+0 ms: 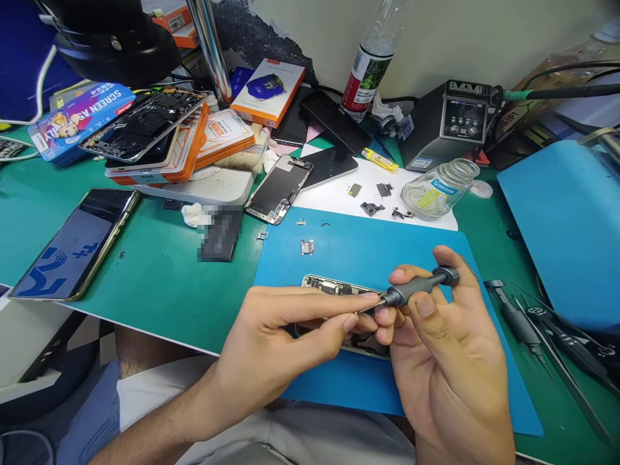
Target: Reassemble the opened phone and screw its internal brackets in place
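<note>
My right hand (445,352) grips a small grey screwdriver (419,287), its tip pointing left and down. The thumb and forefinger of my left hand (285,336) are pinched at that tip; whether they hold a screw is too small to tell. Under both hands an opened phone body (329,285) lies on a blue mat (368,248), mostly hidden by my fingers. Small loose metal parts (307,246) lie on the mat just beyond it.
A detached phone screen (277,189) and small parts (372,208) lie behind the mat. A glass jar (438,189) lies tipped on its side, a soldering station (448,123) behind it. Another phone (77,242) rests at left. Tweezers and tools (533,326) lie at right. Boxes are stacked at back left.
</note>
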### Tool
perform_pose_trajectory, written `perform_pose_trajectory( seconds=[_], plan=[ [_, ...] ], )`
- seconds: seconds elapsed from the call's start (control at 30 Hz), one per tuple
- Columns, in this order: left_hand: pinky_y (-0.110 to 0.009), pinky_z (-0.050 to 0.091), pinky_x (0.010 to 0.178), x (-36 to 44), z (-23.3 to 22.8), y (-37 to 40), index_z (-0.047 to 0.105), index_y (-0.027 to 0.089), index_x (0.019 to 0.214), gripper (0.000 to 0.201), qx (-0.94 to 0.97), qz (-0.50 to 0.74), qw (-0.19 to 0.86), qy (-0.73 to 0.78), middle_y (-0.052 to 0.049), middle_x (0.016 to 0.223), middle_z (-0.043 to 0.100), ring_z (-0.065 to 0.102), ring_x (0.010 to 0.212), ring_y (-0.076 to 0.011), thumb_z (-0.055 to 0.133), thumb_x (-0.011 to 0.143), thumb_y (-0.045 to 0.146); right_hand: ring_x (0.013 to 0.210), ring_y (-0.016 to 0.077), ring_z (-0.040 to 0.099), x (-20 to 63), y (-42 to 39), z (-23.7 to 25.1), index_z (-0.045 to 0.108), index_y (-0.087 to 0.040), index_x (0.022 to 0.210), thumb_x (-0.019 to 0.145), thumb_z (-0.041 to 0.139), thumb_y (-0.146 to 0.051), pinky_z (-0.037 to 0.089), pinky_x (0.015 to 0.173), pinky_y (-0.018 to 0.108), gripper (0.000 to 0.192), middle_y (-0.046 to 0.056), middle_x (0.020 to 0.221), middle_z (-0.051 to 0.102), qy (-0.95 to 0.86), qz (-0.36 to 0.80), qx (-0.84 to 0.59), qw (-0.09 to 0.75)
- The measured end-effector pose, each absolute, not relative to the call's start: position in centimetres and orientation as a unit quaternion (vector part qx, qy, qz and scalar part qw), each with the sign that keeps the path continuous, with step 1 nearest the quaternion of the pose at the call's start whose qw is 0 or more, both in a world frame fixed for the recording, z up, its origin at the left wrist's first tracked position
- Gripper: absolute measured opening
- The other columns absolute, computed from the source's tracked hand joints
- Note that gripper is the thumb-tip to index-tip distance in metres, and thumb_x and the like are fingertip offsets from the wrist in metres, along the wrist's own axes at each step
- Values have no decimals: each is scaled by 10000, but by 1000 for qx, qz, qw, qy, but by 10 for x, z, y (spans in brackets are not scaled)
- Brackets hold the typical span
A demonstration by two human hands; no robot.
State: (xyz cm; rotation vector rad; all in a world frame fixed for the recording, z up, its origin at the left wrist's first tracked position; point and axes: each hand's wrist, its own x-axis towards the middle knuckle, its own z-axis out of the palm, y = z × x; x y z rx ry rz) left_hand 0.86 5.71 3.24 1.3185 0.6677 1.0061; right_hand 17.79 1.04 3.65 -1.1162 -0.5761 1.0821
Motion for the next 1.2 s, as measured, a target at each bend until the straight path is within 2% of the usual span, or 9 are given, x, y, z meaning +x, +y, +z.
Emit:
perform_pose_trajectory(
  seconds=[0.17, 0.27, 0.43, 0.7, 0.87, 1.03, 1.2],
  plan=[
    [-50, 606, 951, 8, 32, 57, 867, 380, 1184, 398, 565, 432, 634, 303, 100, 1151, 868, 845, 1044, -68, 795, 972, 52, 675, 61, 701, 178, 11, 36, 616, -392, 1380, 928, 870, -305, 648, 641, 152, 526, -31, 1060, 690, -256, 482, -500, 673],
    [-64, 623, 938, 8, 33, 57, 859, 407, 1187, 400, 544, 420, 661, 302, 111, 1151, 865, 848, 1034, -70, 772, 996, 66, 651, 53, 684, 179, 11, 37, 621, -386, 1370, 913, 883, -301, 655, 661, 155, 534, -35, 1047, 689, -254, 480, -501, 673],
    [-86, 632, 952, 8, 34, 58, 866, 383, 1181, 321, 548, 413, 661, 303, 93, 1143, 873, 845, 1055, -81, 786, 1010, 123, 659, 63, 694, 180, 9, 38, 605, -392, 1399, 911, 884, -315, 641, 631, 152, 567, -28, 1064, 688, -255, 486, -501, 669],
    [-82, 625, 955, 6, 31, 55, 861, 380, 1207, 320, 556, 416, 657, 294, 90, 1115, 879, 845, 1018, -65, 761, 1035, 130, 615, 57, 671, 180, 9, 38, 574, -380, 1414, 915, 880, -326, 636, 611, 164, 587, -32, 1056, 689, -258, 489, -504, 664],
    [-150, 658, 977, 5, 29, 56, 849, 364, 1252, 317, 575, 420, 645, 279, 66, 1169, 874, 848, 1062, -109, 758, 1041, 145, 626, 70, 677, 180, 9, 38, 559, -367, 1420, 910, 886, -342, 615, 564, 163, 606, -30, 1047, 685, -253, 499, -498, 663],
    [-204, 682, 980, 5, 31, 58, 855, 329, 1246, 315, 589, 415, 630, 292, 23, 1127, 880, 862, 1033, -160, 785, 1012, 131, 628, 62, 669, 179, 10, 40, 563, -359, 1410, 915, 886, -349, 619, 575, 160, 592, -28, 1043, 684, -250, 494, -501, 665],
    [-167, 692, 914, 8, 33, 57, 876, 367, 1167, 333, 534, 423, 668, 300, 54, 1108, 877, 868, 989, -144, 779, 1003, 93, 590, 72, 672, 178, 10, 40, 546, -363, 1411, 908, 894, -356, 611, 530, 172, 612, -34, 1032, 689, -261, 487, -510, 659]
  ],
)
